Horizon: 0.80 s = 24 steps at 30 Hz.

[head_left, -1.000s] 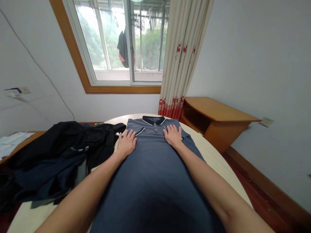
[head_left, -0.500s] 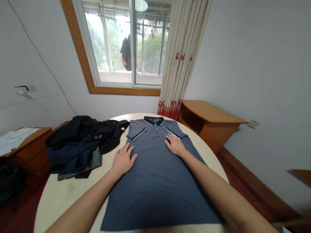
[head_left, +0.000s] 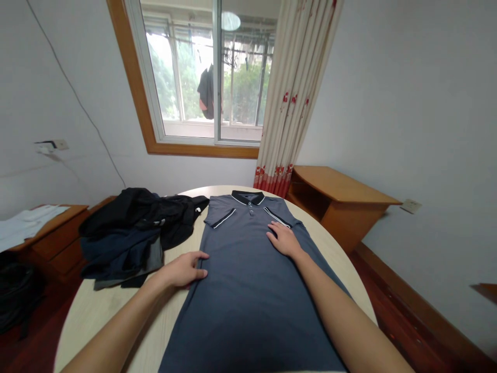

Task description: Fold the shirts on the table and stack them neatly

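A grey-blue polo shirt [head_left: 248, 300] lies spread front up, its black collar [head_left: 247, 198] trimmed in white and pointing away from me. Both sleeves are folded inward, their black cuffs edged in white. At the shirt's left edge is my left hand [head_left: 185, 268], its thumb and fingers apart, the tips touching the fabric. My right hand [head_left: 285, 239] rests flat on the right chest, just below the right cuff, fingers stretched out. Neither hand grips anything that I can see.
The shirt lies on a round pale table [head_left: 349, 264]. A heap of dark clothes [head_left: 128, 233] sits at its left side. Beyond stand a wooden desk [head_left: 341, 186], a patterned curtain [head_left: 298, 77] and a window. A wooden cabinet [head_left: 58, 243] with white cloth stands at far left.
My left hand has slid off the shirt's left chest, down and left to its edge, and turned sideways. The right hand stays on the chest. The camera view has shifted slightly.
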Motion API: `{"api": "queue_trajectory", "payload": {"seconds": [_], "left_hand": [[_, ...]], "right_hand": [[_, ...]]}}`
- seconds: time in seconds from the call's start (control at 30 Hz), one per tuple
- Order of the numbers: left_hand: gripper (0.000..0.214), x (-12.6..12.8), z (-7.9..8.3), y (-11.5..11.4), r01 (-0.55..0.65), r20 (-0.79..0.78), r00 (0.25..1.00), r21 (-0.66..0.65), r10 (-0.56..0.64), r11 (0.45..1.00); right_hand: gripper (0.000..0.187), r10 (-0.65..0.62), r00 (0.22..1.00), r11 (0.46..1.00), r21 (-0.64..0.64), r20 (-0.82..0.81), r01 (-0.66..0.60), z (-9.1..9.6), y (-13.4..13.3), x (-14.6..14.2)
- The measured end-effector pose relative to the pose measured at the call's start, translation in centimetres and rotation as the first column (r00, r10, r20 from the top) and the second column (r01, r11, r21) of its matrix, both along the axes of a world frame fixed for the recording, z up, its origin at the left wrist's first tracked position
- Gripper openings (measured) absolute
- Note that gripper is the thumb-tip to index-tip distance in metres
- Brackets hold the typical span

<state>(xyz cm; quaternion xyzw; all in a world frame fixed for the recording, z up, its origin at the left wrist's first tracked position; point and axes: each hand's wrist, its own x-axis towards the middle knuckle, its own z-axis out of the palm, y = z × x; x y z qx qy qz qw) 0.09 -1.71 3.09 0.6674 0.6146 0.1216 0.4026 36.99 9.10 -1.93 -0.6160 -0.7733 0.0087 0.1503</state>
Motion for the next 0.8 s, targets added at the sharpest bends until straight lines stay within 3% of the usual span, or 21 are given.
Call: {"api": "queue_trajectory", "payload": {"seconds": [0.1,0.17,0.27,0.37,0.5,0.63,0.73,0.8], "left_hand": [[0.071,-0.4,0.4,-0.3,0.148,0.212,0.972,-0.219,-0.101,0.964],[0.069,-0.2,0.7,-0.5,0.24,0.315,0.937,-0.259,-0.154,0.936],[0.054,1.3,0.8,-0.9,0.259,0.431,0.888,-0.185,-0.159,0.948],[0.045,3.7,-0.1,-1.4,0.188,0.515,0.848,-0.074,-0.123,0.979],[0.047,6.6,-1.6,-2.5,0.14,0.503,0.855,0.008,-0.125,0.99],[0.048,7.4,-1.6,-2.6,0.181,0.527,0.836,-0.003,-0.152,0.984],[0.046,6.0,-0.7,-0.2,0.16,0.514,0.85,-0.046,-0.114,0.986],[0.042,4.7,0.2,2.8,-0.023,0.458,0.889,0.054,-0.004,0.998]], "right_hand": [[0.05,0.029,0.999,0.999,-0.022,-0.043,-0.03,-0.2,-0.1,0.5],[0.049,0.032,0.997,0.999,-0.033,-0.068,-0.035,-0.2,-0.2,0.6],[0.045,0.048,0.993,0.999,-0.016,-0.111,-0.05,0.4,-0.5,0.4],[0.037,0.205,0.956,0.978,-0.002,-0.211,-0.21,2.0,-1.5,-0.4],[0.034,0.412,0.806,0.881,-0.04,-0.425,-0.471,4.8,-4.5,-3.1],[0.039,0.518,0.65,0.722,-0.123,-0.556,-0.681,6.1,-7.8,-6.7],[0.043,0.598,0.634,0.644,-0.176,-0.49,-0.745,6.1,-9.3,-8.8],[0.05,0.633,0.652,0.633,-0.206,-0.418,-0.746,6.0,-9.7,-9.6]]}}
